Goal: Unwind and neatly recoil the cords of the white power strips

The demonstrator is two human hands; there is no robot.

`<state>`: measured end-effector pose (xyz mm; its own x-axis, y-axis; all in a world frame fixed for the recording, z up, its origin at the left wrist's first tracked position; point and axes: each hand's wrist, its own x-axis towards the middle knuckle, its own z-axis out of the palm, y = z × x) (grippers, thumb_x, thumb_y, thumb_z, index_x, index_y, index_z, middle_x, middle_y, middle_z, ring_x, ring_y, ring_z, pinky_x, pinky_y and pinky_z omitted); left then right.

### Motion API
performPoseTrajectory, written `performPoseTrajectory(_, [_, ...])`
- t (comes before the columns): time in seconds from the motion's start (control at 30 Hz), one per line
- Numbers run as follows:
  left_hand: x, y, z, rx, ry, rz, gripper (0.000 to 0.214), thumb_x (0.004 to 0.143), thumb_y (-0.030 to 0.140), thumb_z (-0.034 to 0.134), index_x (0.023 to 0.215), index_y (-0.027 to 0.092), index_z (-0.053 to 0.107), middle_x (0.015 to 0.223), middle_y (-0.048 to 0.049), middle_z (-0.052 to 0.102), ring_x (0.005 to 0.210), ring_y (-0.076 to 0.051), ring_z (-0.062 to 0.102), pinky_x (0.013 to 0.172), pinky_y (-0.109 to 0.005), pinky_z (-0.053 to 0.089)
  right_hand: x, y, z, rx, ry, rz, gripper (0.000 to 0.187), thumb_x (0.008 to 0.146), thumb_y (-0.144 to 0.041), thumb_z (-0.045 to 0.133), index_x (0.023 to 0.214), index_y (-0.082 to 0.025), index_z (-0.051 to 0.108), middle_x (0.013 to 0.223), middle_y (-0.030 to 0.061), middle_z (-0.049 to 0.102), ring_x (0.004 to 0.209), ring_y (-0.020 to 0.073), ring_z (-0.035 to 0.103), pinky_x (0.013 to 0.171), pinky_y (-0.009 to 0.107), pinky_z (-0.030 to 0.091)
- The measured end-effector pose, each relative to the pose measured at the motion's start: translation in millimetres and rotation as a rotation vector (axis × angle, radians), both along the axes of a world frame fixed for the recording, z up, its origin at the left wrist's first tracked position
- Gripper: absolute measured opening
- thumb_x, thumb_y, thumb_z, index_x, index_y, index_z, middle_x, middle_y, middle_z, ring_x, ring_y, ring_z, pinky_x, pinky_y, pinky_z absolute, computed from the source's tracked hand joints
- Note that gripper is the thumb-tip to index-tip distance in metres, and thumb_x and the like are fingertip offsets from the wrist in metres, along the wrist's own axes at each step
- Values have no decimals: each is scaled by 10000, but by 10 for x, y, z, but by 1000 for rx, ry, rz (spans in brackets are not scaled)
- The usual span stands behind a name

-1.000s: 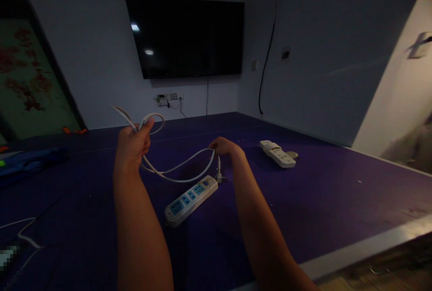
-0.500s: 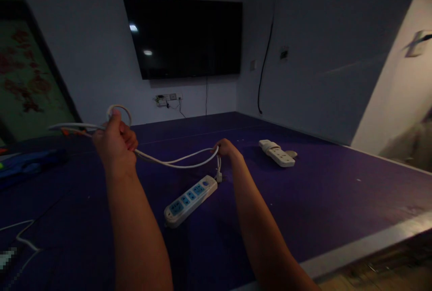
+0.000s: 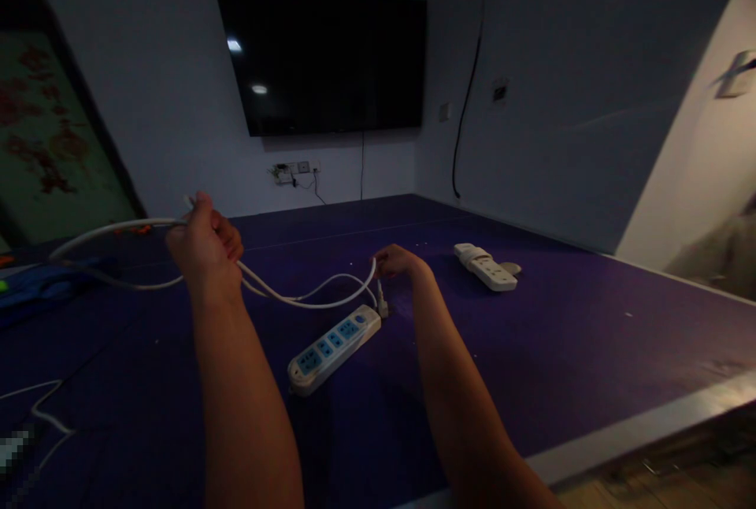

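Observation:
A white power strip (image 3: 334, 351) with blue sockets lies on the purple surface between my forearms. Its white cord (image 3: 316, 305) runs in loose strands from the strip's far end up to my raised left hand (image 3: 206, 237), which is closed around it. A wide loop of cord sticks out to the left of that fist. My right hand (image 3: 394, 260) pinches the cord just above the strip's far end, fingertips partly hidden. The plug (image 3: 383, 306) hangs below the right fingers, beside the strip's end.
A second white power strip (image 3: 485, 267), its cord wound round it, lies to the right on the purple surface (image 3: 561, 351). Blue cloth (image 3: 53, 288) lies at the left, with a thin white cable (image 3: 50, 418) nearer me. A television (image 3: 331, 64) hangs on the far wall.
The small loop above my left hand has gone, and the loop to its left has grown wider and lower. The cord between my hands sags a little more. Both hands have barely moved.

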<state>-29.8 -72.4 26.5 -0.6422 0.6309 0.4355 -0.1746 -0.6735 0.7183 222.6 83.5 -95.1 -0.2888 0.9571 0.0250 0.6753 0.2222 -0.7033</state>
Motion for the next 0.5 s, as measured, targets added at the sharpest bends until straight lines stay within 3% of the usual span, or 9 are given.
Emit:
performPoseTrajectory(0.23, [6,-37,43,38,2,-46,426,854,282,462,471,185,305,318,81,215,262,-45,170,305,-209,72,-125,38,-119,108,-219,-43,180,697,-198,658,855,-125,707,692,7,644,618,116,584,543,179,421])
performPoseTrajectory(0.33, [13,-59,50,88,20,-108,444,875,305,429,469,186,297,338,76,197,276,-47,146,311,-217,60,-249,53,-156,154,-298,-106,256,676,-172,680,927,-127,697,848,63,681,806,188,630,645,213,449])
performPoseTrajectory(0.5, [22,-111,48,225,28,-169,471,911,334,350,468,186,285,370,67,172,305,-53,125,334,-229,78,-486,18,-219,205,-389,-146,451,700,-160,650,1149,-185,618,1122,136,643,1042,261,593,786,260,452])
